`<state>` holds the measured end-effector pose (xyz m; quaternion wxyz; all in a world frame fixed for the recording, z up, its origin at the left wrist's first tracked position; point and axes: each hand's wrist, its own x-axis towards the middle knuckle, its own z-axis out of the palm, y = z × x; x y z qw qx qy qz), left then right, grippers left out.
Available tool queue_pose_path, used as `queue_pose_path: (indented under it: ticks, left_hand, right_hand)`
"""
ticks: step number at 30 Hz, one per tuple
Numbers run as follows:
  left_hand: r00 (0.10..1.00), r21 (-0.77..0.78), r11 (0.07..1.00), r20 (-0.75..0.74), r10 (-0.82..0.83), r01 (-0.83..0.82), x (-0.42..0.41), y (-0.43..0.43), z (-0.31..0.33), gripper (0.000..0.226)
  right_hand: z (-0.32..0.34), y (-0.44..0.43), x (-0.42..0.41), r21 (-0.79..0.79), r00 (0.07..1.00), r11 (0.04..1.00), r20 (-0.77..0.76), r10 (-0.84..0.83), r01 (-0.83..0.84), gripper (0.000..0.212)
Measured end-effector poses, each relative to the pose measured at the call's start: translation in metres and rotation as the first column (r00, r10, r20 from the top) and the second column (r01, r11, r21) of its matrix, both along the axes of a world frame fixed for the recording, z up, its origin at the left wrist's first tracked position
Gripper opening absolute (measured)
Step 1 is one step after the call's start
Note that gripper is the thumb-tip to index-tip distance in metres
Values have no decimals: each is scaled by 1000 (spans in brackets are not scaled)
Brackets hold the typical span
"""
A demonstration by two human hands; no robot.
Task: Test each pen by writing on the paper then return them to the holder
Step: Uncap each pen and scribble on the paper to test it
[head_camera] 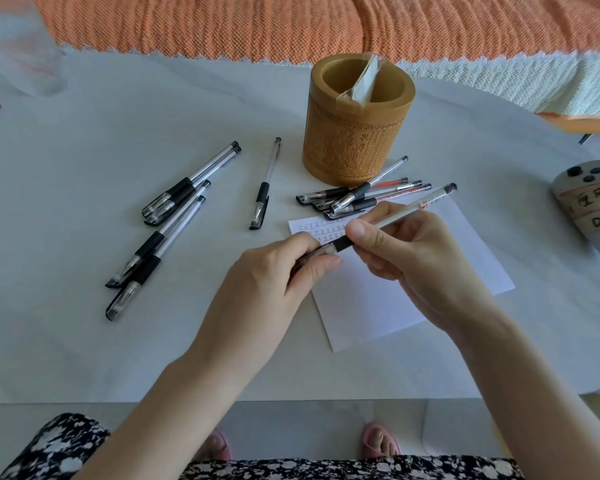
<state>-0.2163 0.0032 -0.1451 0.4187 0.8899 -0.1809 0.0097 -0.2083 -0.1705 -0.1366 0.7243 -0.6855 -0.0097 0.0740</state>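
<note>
loose pens point(160, 220) lie on counter point(84, 133) at left, single pen point(265, 183) nearer centre. left hand point(274, 271) pinches cap end of held pen point(388, 220); right hand point(406, 251) grips barrel — cap looks seated or half off, cannot tell. judgement: pull straight along barrel, no twisting, keep tip over paper point(413, 292) where rows of test marks sit. more pens point(361, 195) piled at paper's top edge, against holder point(357, 119) — holder has no pens yet.
</note>
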Motion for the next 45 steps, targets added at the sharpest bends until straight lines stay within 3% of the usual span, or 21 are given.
queue_pose_path:
  ticks: [10,17,20,25,29,37,45]
  left_hand:
    - [995,110,994,98,9,-20,1,-4,-1,49]
    - [994,101,993,96,55,-65,1,-6,3,32]
    - [993,77,993,81,81,-88,6,-5,5,38]
    - [994,143,984,5,110,-109,6,-2,1,57]
    - [991,179,974,28,134,-137,7,3,0,41]
    - [981,189,963,11,191,-190,10,8,0,30]
    - [957,172,942,82,278,-289,12,18,-2,22]
  right_hand:
    - [-4,5,0,55,1000,998,-12,-25,26,14]
    - [-9,15,0,92,999,995,-22,-31,33,21]
    - [-10,18,0,27,1000,1000,-26,-6,6,38]
    - [-10,13,9,-103,984,983,-78,-159,150,35]
    - [-12,0,27,-269,935,913,-93,-343,308,40]
    - [-15,-6,42,-522,919,780,19,-394,345,49]
    - [-15,-9,36,-574,918,729,116,-379,374,22]
